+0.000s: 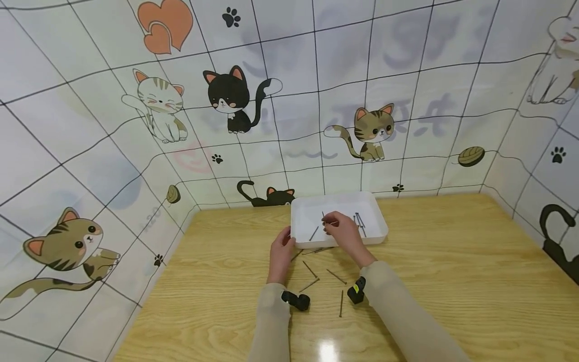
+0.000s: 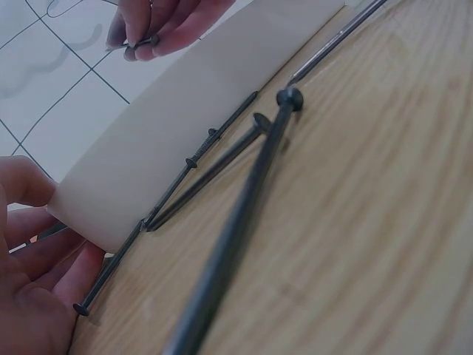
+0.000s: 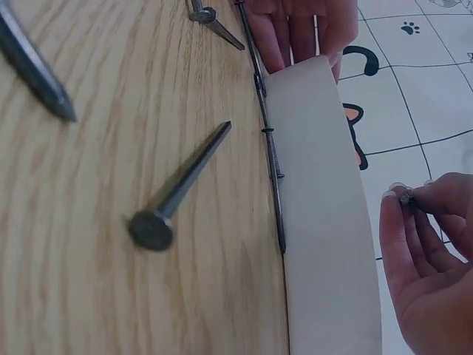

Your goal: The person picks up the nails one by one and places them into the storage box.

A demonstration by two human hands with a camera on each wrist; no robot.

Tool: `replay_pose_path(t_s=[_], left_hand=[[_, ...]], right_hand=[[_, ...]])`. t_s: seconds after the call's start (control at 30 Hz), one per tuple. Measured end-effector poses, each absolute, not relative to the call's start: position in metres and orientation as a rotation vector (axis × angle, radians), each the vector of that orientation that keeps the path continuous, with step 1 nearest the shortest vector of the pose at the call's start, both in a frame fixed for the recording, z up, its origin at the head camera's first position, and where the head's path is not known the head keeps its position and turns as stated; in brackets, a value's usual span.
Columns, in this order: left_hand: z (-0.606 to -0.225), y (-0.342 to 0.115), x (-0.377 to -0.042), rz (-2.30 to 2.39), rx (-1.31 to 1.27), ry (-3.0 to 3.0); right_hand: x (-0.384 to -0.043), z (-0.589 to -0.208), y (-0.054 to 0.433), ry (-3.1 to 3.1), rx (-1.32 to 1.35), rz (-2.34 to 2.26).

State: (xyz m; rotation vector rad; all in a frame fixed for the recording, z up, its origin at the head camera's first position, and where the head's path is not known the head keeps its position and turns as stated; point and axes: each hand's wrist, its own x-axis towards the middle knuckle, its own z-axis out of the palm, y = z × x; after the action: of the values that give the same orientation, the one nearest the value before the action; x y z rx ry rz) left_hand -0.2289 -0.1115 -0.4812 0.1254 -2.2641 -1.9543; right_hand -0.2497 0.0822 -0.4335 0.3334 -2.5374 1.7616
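A shallow white plastic tray (image 1: 307, 213) stands on the wooden table near the back wall. My left hand (image 1: 281, 254) grips its front left corner, thumb above and fingers round the outside. Over the tray, my right hand (image 1: 341, 231) pinches a nail (image 3: 406, 197) between thumb and fingertips. Inside the tray lie one nail (image 1: 314, 233) at the left and a few nails (image 1: 360, 221) at the right. Along the tray's front wall (image 2: 170, 126), several nails (image 2: 177, 185) lie on the table, some touching each other.
Nearer to me on the table (image 1: 217, 301) lie more loose nails (image 1: 336, 276), including one upright in view (image 1: 341, 303) between my forearms. A cat-printed sheet (image 1: 289, 115) closes off the back and both sides. Each wrist wears a small black camera (image 1: 296, 300).
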Motion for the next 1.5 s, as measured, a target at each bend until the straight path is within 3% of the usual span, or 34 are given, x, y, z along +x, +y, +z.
replay_pose_path(t_s=[0.33,0.9,1.5], left_hand=[[-0.469,-0.107,-0.222,-2.011,0.094,-2.24],[-0.485,-0.104,-0.229,-1.964,0.126,-2.275],[-0.482,-0.111,-0.232,-1.917,0.111,-2.281]], right_hand=[[-0.259,-0.436,0.079,-2.542,0.312,1.77],[-0.265,-0.436,0.076,-2.611,0.247,1.78],[-0.275,-0.442,0.069,-2.775,0.276,1.449]])
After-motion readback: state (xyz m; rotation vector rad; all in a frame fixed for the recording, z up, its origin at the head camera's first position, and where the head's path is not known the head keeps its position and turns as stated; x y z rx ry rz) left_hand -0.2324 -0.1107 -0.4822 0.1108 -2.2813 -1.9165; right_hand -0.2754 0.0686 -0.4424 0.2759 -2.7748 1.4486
